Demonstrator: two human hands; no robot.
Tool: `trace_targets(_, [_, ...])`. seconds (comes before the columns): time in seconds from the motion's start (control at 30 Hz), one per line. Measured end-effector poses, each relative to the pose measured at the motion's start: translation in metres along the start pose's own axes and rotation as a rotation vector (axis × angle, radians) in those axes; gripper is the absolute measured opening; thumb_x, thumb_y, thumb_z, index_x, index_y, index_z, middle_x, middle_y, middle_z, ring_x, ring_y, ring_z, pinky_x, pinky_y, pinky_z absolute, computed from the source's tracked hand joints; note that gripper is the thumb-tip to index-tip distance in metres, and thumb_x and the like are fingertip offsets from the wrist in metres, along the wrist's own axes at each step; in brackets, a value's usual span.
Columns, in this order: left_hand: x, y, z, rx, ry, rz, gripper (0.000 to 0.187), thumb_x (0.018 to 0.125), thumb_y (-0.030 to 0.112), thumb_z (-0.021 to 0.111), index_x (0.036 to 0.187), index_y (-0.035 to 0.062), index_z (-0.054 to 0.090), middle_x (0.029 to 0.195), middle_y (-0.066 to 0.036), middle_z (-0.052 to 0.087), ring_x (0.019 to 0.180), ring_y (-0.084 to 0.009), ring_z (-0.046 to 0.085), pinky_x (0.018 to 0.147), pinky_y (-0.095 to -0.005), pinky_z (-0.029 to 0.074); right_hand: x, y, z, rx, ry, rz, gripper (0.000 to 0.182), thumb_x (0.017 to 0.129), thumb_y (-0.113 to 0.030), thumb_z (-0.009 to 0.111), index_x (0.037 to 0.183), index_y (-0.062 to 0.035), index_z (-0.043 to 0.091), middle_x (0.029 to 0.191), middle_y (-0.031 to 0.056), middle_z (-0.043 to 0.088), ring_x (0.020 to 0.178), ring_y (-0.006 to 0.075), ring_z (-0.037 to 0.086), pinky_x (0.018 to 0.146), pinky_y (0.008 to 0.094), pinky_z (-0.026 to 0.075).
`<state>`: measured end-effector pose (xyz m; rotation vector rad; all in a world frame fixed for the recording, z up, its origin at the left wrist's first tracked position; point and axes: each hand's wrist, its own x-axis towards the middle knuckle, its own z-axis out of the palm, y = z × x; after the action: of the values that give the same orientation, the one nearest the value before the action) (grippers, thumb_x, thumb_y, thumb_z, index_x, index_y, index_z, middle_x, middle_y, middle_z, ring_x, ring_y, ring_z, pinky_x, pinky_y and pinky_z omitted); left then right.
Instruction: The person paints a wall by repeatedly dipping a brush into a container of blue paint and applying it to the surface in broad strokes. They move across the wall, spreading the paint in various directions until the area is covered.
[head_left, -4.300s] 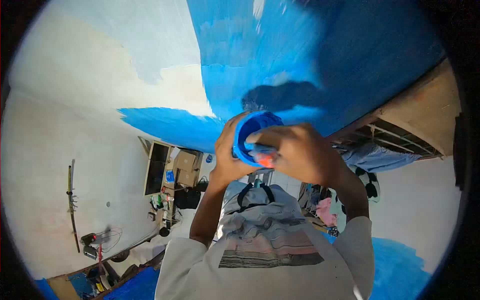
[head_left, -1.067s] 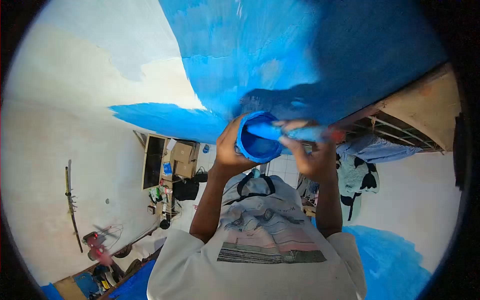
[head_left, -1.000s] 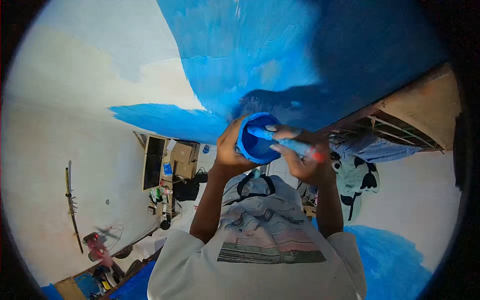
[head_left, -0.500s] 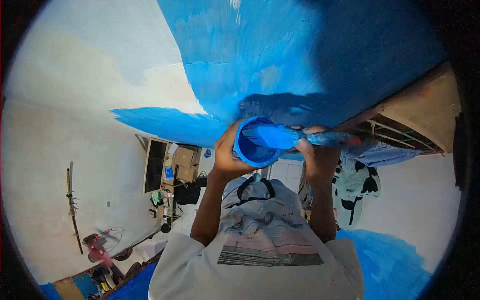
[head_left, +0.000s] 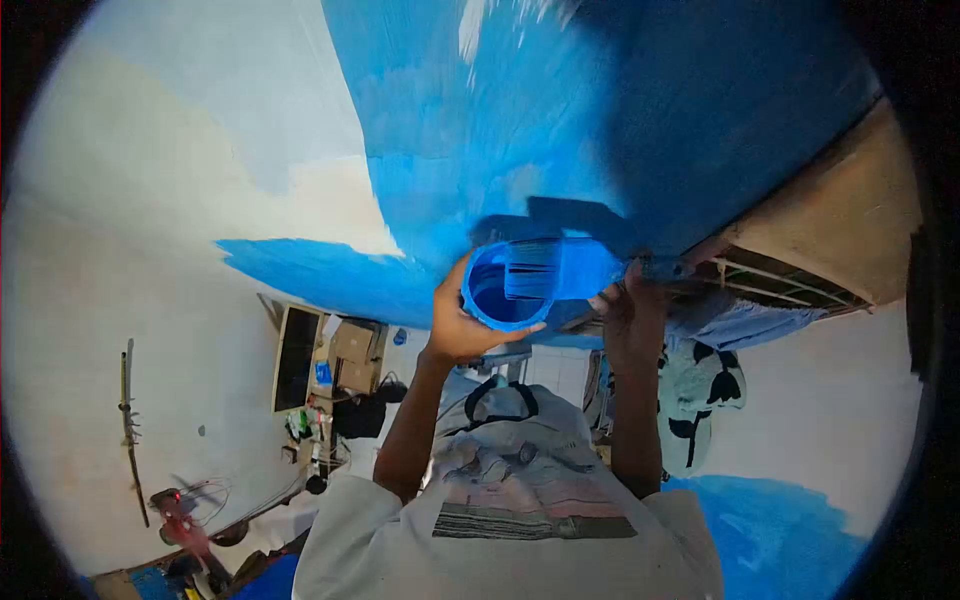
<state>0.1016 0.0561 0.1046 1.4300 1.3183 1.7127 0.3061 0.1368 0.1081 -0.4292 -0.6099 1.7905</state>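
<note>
My left hand (head_left: 456, 318) is wrapped around a blue paint container (head_left: 490, 312), its open top facing me. My right hand (head_left: 632, 305) grips a paintbrush (head_left: 590, 268) by its handle, at the right of the container. Blue paint coats the brush, and its bristles lie over the container's opening. Behind both, a wall (head_left: 440, 130) carries blue paint beside a pale unpainted area. The brush and container cast dark shadows on it.
A screen (head_left: 296, 358) and cardboard boxes (head_left: 354, 357) are at the lower left. A fan-like red object (head_left: 182, 525) is farther left. At the right are a brown panel (head_left: 830, 215), blue cloth (head_left: 745, 328) and a black-and-white patterned item (head_left: 690, 400).
The brush has turned so its bristles show broadside over the container's mouth and its handle reaches less far across. The view has shifted slightly relative to the wall and room.
</note>
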Motion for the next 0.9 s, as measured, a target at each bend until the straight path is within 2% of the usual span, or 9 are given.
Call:
trace_targets(0.1, [0.011,0.004,0.0,0.006,0.001,0.03,0.087,0.053,0.019,0.094,0.124,-0.0022,0.05,0.114,-0.013,0.062,0.105,-0.0201,0.061,0.093,-0.036,0.049,0.005,-0.004,0.008,0.05,-0.046,-0.063,0.019,0.09,-0.007,0.062,0.106,-0.0092,0.052,0.086,0.0033,0.062,0.074,0.0145,0.066,0.068,0.0385,0.063])
trace_targets(0.17, [0.021,0.015,-0.001,-0.011,-0.028,0.057,0.087,0.053,0.019,0.094,0.124,-0.0021,0.05,0.115,-0.013,0.062,0.106,-0.0203,0.06,0.093,-0.0361,0.049,0.006,-0.009,0.016,-0.028,0.039,-0.026,0.01,0.089,-0.007,0.063,0.098,-0.0063,0.058,0.081,0.0059,0.065,0.076,0.0177,0.069,0.069,0.0407,0.063])
trace_targets(0.3, [0.035,0.026,-0.002,-0.002,-0.063,0.091,0.086,0.053,0.021,0.094,0.123,-0.0025,0.051,0.113,-0.014,0.063,0.104,-0.0197,0.061,0.092,-0.0355,0.049,0.016,-0.016,0.024,-0.044,0.045,-0.092,0.003,0.088,-0.007,0.063,0.091,-0.0053,0.062,0.075,0.0071,0.065,0.075,0.0206,0.071,0.065,0.0407,0.064])
trace_targets(0.37, [0.041,0.031,-0.001,0.038,-0.071,0.111,0.084,0.054,0.021,0.094,0.122,-0.003,0.052,0.11,-0.014,0.065,0.101,-0.0191,0.063,0.091,-0.0344,0.05,0.018,-0.028,0.032,-0.135,-0.035,-0.095,0.03,0.092,-0.012,0.06,0.118,-0.006,0.048,0.105,0.0095,0.06,0.094,0.0221,0.066,0.069,0.0376,0.061])
trace_targets(0.5, [0.05,0.048,0.005,0.042,-0.028,0.125,0.083,0.054,0.02,0.093,0.122,-0.003,0.052,0.11,-0.014,0.065,0.101,-0.0195,0.063,0.091,-0.0345,0.05,0.03,-0.043,0.038,-0.242,-0.118,-0.108,0.033,0.092,-0.011,0.06,0.121,-0.0033,0.046,0.105,0.0115,0.06,0.094,0.0239,0.066,0.069,0.039,0.063])
trace_targets(0.57, [0.05,0.053,0.002,-0.005,-0.004,0.128,0.082,0.054,0.02,0.093,0.121,-0.0026,0.053,0.11,-0.014,0.065,0.1,-0.0195,0.063,0.09,-0.0345,0.05,0.024,-0.048,0.076,-0.224,-0.004,-0.206,0.015,0.089,-0.008,0.063,0.102,-0.0025,0.058,0.079,0.0063,0.064,0.077,0.0154,0.069,0.064,0.0345,0.064])
trace_targets(0.7, [0.05,0.067,0.0,0.065,0.004,0.207,0.081,0.054,0.02,0.093,0.121,-0.0019,0.053,0.11,-0.014,0.065,0.101,-0.0196,0.063,0.091,-0.0346,0.05,0.033,-0.062,0.082,-0.247,-0.165,-0.199,0.019,0.089,-0.008,0.063,0.106,-0.0012,0.056,0.086,0.0093,0.064,0.081,0.0155,0.068,0.065,0.0317,0.064])
trace_targets(0.77, [0.05,0.065,0.0,0.032,-0.015,0.172,0.082,0.054,0.021,0.093,0.122,-0.0013,0.053,0.111,-0.014,0.065,0.101,-0.0198,0.063,0.091,-0.0346,0.05,0.033,-0.071,0.085,-0.271,-0.235,-0.158,0.024,0.09,-0.011,0.063,0.109,-0.0003,0.054,0.093,0.0112,0.063,0.085,0.0154,0.068,0.066,0.0304,0.063])
trace_targets(0.9, [0.051,0.07,-0.004,0.058,-0.023,0.189,0.083,0.054,0.022,0.093,0.123,-0.0011,0.053,0.11,-0.014,0.065,0.101,-0.0203,0.063,0.091,-0.0342,0.05,0.033,-0.08,0.097,-0.371,-0.193,-0.248,0.03,0.09,-0.015,0.064,0.113,0.0003,0.051,0.095,0.011,0.063,0.085,0.0162,0.068,0.067,0.0306,0.063])
